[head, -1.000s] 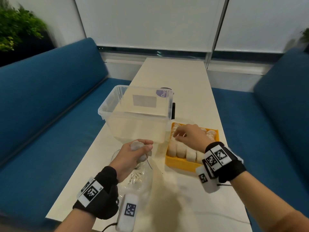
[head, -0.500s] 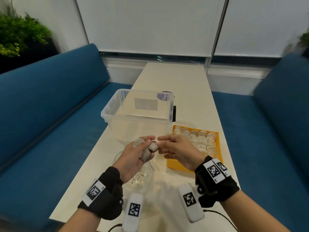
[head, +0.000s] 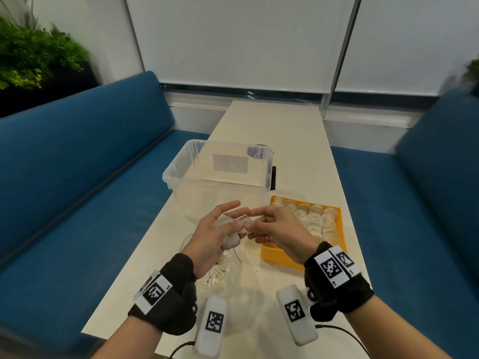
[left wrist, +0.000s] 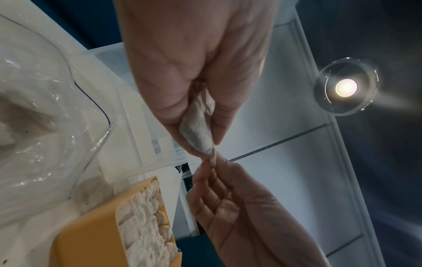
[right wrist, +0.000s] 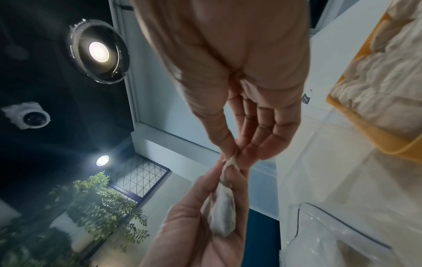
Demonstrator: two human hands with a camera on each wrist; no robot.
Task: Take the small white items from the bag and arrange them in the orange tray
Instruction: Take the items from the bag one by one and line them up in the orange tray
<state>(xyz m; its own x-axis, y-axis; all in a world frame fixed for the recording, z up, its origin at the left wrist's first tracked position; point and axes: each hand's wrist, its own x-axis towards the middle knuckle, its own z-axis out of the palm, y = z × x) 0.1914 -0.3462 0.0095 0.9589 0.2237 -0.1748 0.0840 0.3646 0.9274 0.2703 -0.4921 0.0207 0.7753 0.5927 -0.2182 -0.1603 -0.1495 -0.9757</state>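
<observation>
My left hand (head: pixel 223 230) is raised above the table and grips a few small white items (head: pixel 230 242) in its curled fingers. My right hand (head: pixel 252 226) meets it and pinches the end of one white item (left wrist: pixel 198 134) between thumb and fingertips (right wrist: pixel 228 163). The orange tray (head: pixel 278 257) lies right of both hands, with rows of white items (head: pixel 315 221) in it. Below my left hand, the clear plastic bag (head: pixel 220 273) lies crumpled on the table and looks nearly empty. In the right wrist view the held item (right wrist: pixel 222 207) runs from one hand to the other.
A clear plastic bin (head: pixel 220 177) stands just beyond the hands, left of the tray. The white table (head: pixel 274 130) is narrow, with blue sofas (head: pixel 77 177) on both sides. Cables trail from the wrist bands at the near edge.
My right hand left the orange tray, crossed to the left hand and now pinches an item held there. The left hand rose a little and its thumb has spread.
</observation>
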